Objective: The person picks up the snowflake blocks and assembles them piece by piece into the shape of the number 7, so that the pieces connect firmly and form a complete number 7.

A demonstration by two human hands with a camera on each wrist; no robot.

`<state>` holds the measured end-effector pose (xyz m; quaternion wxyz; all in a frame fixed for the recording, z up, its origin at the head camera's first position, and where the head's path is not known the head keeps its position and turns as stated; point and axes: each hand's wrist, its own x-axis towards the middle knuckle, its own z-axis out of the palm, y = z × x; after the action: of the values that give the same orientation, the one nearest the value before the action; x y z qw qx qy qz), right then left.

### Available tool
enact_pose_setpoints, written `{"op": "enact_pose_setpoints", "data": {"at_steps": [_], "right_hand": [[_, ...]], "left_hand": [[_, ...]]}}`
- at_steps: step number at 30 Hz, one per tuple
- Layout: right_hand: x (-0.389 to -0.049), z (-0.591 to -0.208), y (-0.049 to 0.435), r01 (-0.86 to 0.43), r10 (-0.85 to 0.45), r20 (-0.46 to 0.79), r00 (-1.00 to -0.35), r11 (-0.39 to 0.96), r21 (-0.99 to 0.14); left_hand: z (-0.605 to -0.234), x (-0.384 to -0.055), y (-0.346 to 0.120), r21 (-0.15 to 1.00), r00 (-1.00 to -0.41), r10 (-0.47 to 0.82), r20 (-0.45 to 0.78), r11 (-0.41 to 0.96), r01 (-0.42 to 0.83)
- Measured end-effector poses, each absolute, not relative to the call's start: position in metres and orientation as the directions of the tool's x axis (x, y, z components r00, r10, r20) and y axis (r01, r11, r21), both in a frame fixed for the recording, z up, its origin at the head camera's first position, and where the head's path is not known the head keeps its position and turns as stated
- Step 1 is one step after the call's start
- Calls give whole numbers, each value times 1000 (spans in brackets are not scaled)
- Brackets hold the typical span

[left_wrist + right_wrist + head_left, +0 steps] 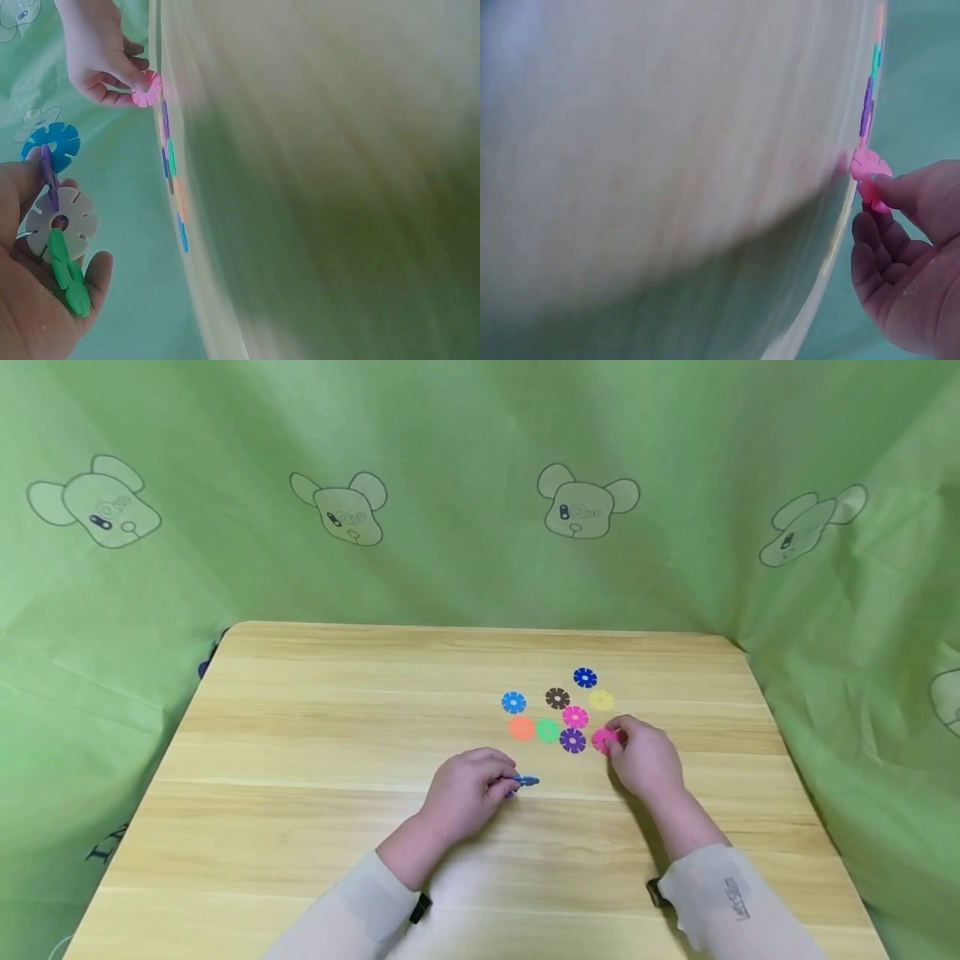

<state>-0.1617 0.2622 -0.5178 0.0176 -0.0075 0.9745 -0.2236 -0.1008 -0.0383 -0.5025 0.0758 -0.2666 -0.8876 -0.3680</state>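
Note:
Between the thumb and fingers of my left hand (465, 789) is a small chain of notched plastic discs slotted into each other. The left wrist view shows its blue disc (66, 136), purple disc (49, 180), white disc (81, 206) and green piece (71, 281). My right hand (651, 760) pinches a pink notched disc (864, 165) by its edge, at the right end of a group of loose discs. The two hands are apart, the left one nearer the front of the table.
Loose discs lie grouped on the wooden table (300, 735): light blue (507, 702), brown (551, 698), dark blue (577, 677), yellow (596, 705), another pink (567, 717), orange (517, 732), green (541, 731) and purple (565, 741). A green curtain (465, 577) hangs behind and at both sides.

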Motion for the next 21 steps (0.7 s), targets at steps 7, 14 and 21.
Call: {"op": "enact_pose_setpoints", "data": {"at_steps": [7,14,21], "right_hand": [[-154,-514,257,-35,-27,23,-999,858,-512],[-143,-506,247,-63,-22,77,-997,806,-589],[-137,-502,239,-143,-15,202,-979,757,-638]], "left_hand": [[-502,-101,-38,621,-850,416,322,585,521],[-506,-99,-36,615,-845,418,333,583,531],[-505,-102,-36,617,-842,414,345,576,536]]}}
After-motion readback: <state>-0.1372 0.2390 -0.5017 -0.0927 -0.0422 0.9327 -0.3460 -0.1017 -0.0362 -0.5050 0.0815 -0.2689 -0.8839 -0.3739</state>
